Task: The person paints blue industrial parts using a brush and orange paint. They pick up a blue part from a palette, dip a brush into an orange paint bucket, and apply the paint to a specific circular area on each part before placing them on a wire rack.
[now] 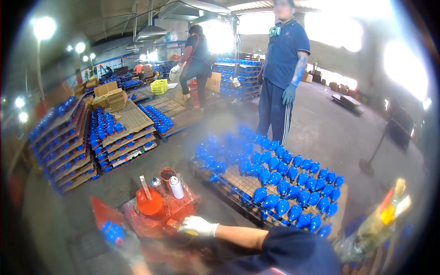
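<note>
Gripping a small blue rounded part [113, 232], the grey-gloved left hand [128, 247] is hovering low (blurred); the white-gloved right hand [198, 226] is resting half-curled on red plastic-wrapped paint cans [158, 215]. Beyond, glossy blue parts [284, 188] are drying on a wire rack [238, 181].

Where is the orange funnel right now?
The orange funnel sits low and left in the head view, on the red stand, beside two spray cans, just left of the white-gloved right hand.

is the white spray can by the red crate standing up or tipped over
Upright. The white spray can stands on its base atop the red crate, cap pointing up, beside the orange funnel.
</note>
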